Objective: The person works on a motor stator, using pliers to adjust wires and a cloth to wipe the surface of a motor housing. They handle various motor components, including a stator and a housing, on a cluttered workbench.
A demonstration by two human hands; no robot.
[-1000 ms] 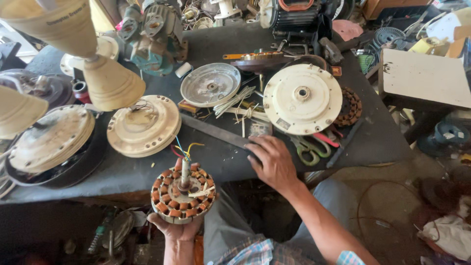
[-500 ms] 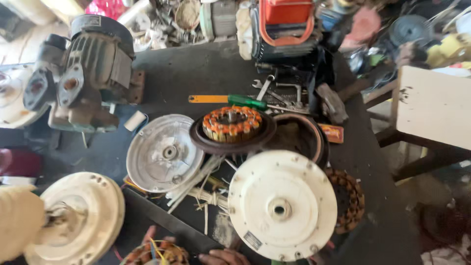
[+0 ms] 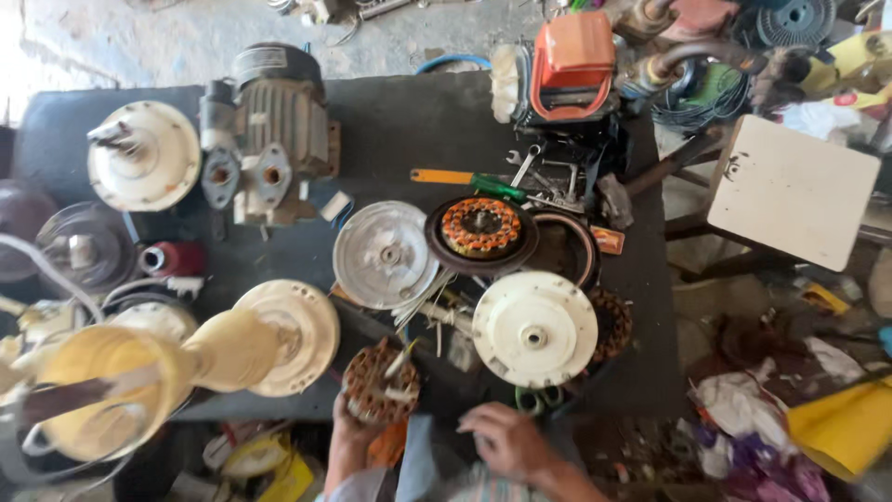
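Note:
My left hand (image 3: 346, 435) holds a round copper-wound fan stator (image 3: 379, 381) at the near edge of the dark workbench (image 3: 409, 121). Its loose wire ends stick up toward the bench. My right hand (image 3: 506, 442) hovers with bent fingers just below a cream round fan cover (image 3: 534, 327) and holds nothing. A second wound stator (image 3: 480, 228) lies in a dark dish further back. A grey metal disc cover (image 3: 386, 254) lies to its left.
A grey electric motor (image 3: 269, 130) stands at the back left, an orange-topped machine (image 3: 571, 60) at the back right. A green-handled screwdriver (image 3: 465, 179) and spanners lie between them. Cream fan housings (image 3: 232, 349) crowd the left. A white stool (image 3: 790, 186) stands right of the bench.
The view has swung out to take in the whole bench. My right hand has come off the bench top to its near edge. My left hand still holds the stator.

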